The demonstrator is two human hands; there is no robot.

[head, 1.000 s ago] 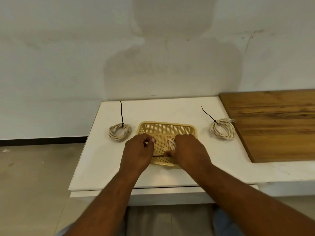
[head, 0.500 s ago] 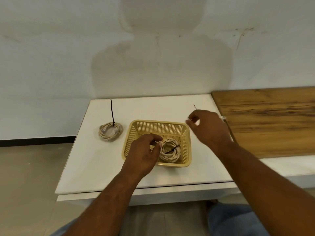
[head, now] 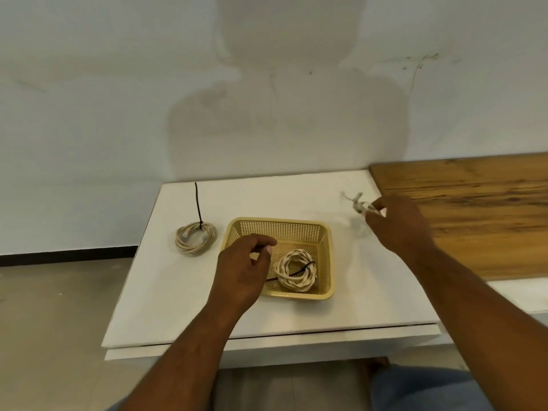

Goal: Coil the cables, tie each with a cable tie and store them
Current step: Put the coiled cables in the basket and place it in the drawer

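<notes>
A blurred coil (head: 359, 204) is pinched in the right hand (head: 398, 229) above the table (head: 178, 292), right of the basket (head: 278, 222), over whose left side the left hand (head: 241, 271) is held loosely curled with nothing seen in it, beside a tied coil (head: 296, 271) inside, while a third coil (head: 195, 238) is seen on the table farther left.

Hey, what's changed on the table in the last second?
The right hand left the basket, reached to the right and picked up the right coil, now blurred in mid-air. The left hand stays at the basket, where the tied coil now lies. The left coil has not moved.
</notes>
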